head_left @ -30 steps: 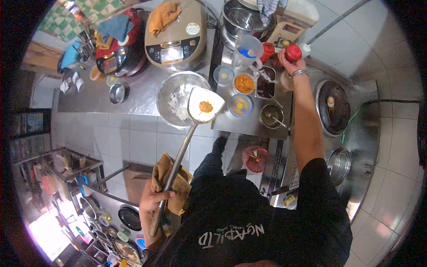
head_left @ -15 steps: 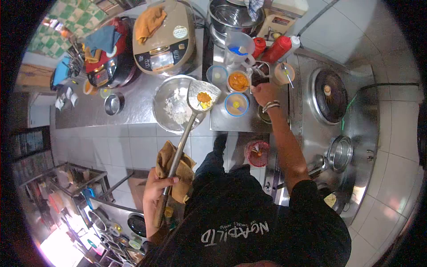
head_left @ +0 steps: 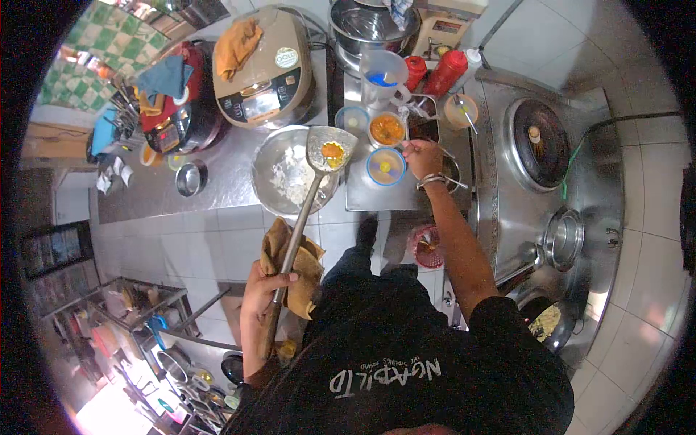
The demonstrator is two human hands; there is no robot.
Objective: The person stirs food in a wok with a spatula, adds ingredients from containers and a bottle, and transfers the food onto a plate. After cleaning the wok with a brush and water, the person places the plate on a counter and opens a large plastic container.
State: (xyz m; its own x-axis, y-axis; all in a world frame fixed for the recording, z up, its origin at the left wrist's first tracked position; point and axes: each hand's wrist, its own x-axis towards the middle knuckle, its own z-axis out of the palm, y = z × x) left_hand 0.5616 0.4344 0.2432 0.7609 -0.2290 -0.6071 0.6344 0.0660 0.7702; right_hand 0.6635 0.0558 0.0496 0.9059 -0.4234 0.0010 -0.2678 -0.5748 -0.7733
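My left hand (head_left: 270,290) is closed around the long handle of a wok spatula (head_left: 291,254), with a brown cloth (head_left: 303,272) beside the handle at that hand. The spatula's broad blade carries a small heap of orange paste and yellow stuff (head_left: 333,154), over the right side of a steel bowl (head_left: 259,190) holding white rice. My right hand (head_left: 424,161) is closed, fingers pinched together beside a blue-rimmed tub (head_left: 385,181); anything between the fingertips is too small to make out. Just beyond is a tub of orange paste (head_left: 387,129).
Two rice cookers, one beige (head_left: 267,69) and one red-black (head_left: 192,101), stand at the back left. A measuring jug (head_left: 383,72) and red squeeze bottles (head_left: 448,71) are behind the tubs. At right are a wok burner (head_left: 538,145) and a pan with yellow food (head_left: 547,319).
My right hand has shifted slightly toward me and left, from beside the orange paste to beside the blue-rimmed tub. My left hand keeps hold of the spatula; the view has shifted slightly.
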